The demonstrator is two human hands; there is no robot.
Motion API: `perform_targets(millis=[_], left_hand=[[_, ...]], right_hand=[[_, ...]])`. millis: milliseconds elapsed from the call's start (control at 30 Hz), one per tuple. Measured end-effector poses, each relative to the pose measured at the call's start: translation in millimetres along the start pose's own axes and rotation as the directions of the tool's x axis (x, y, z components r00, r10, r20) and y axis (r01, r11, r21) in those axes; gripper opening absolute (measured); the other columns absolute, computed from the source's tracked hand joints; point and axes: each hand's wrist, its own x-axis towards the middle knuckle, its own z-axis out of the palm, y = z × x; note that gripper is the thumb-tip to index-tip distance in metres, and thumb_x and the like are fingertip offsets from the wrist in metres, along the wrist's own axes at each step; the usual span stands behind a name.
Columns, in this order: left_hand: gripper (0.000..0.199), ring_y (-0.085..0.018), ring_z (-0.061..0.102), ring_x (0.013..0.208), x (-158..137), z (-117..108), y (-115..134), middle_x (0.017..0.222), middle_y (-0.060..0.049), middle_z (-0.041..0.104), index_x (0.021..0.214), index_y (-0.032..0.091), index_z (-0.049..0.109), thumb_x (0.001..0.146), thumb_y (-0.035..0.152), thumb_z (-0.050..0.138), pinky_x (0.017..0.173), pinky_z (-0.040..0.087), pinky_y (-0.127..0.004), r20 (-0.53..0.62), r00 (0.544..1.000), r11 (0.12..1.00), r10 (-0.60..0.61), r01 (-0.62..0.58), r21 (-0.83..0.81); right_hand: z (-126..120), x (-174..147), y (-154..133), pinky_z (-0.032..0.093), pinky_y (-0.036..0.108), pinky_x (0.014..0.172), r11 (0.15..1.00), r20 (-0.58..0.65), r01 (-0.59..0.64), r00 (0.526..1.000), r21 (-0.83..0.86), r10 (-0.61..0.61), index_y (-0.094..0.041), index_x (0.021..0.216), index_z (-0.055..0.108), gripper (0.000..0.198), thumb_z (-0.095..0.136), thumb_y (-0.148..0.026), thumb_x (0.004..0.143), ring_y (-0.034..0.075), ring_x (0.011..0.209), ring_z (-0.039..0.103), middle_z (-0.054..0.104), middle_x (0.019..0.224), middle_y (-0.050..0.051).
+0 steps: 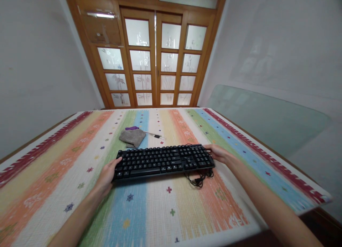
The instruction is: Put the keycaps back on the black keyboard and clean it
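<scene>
A black computer keyboard is held by its two short ends above the striped tablecloth, keys facing up. My left hand grips its left end, thumb on top and the other fingers hidden underneath. At the upper right corner, my right hand is closed on the other end; its fingertips are partly hidden. A bundled black cable shows below the keyboard's right part. Beyond the keyboard lie a folded grey cloth, a purple item and a thin brush-like tool with a black section.
The table wears a cloth of coloured stripes with small printed motifs. A pale green glass panel leans by the right wall. Wooden doors with frosted panes stand at the far end, between plain walls.
</scene>
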Motion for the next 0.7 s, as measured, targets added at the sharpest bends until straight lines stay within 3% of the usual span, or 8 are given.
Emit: perform_targets(millis=[167,300,467,600,700], left_hand=[[0.016,-0.024,0.073,0.063,2,-7,0,0.074,-0.009,0.076,0.092,0.013,0.073,0.082,0.026,0.072,0.059,0.059,-0.031,0.001,0.998,0.998,-0.062,0.062,0.015],[0.018,-0.025,0.074,0.065,4,-9,-1,0.074,-0.009,0.076,0.092,0.013,0.074,0.082,0.027,0.071,0.059,0.059,-0.032,0.003,0.997,0.997,-0.072,0.072,0.033],[0.021,-0.025,0.074,0.069,8,-10,-2,0.075,-0.009,0.076,0.095,0.014,0.074,0.081,0.029,0.070,0.062,0.060,-0.033,-0.003,0.999,0.997,-0.047,0.047,0.067],[0.023,-0.027,0.075,0.075,9,-12,-1,0.079,-0.009,0.077,0.093,0.014,0.074,0.078,0.032,0.072,0.068,0.060,-0.035,0.011,1.000,0.993,-0.021,0.020,0.115],[0.027,-0.028,0.075,0.085,8,-14,2,0.085,-0.009,0.078,0.093,0.015,0.075,0.074,0.034,0.077,0.077,0.060,-0.035,0.028,1.000,0.986,0.012,-0.016,0.164]], right_hand=[[6,7,-4,0.043,0.019,0.047,0.991,-0.056,0.106,0.992,-0.085,-0.111,-0.017,0.097,0.066,0.022,0.063,-0.012,0.075,0.014,0.054,0.057,0.064,0.065,-0.001],[11,19,-11,0.042,0.020,0.048,0.955,-0.125,0.165,0.972,-0.245,-0.200,-0.017,0.090,0.066,0.018,0.064,-0.010,0.074,0.013,0.054,0.057,0.063,0.063,-0.002],[18,35,-17,0.050,0.024,0.069,0.845,-0.170,0.206,0.930,-0.494,-0.326,-0.017,0.078,0.067,0.010,0.066,-0.008,0.081,0.016,0.072,0.064,0.068,0.073,0.001],[19,40,-15,0.053,0.036,0.088,0.725,-0.171,0.187,0.905,-0.663,-0.389,-0.015,0.087,0.067,0.013,0.068,-0.025,0.095,0.018,0.090,0.065,0.069,0.093,0.004],[18,40,-14,0.051,0.041,0.093,0.652,-0.163,0.172,0.893,-0.739,-0.420,-0.015,0.090,0.067,0.019,0.067,-0.032,0.098,0.020,0.097,0.065,0.069,0.099,0.004]])
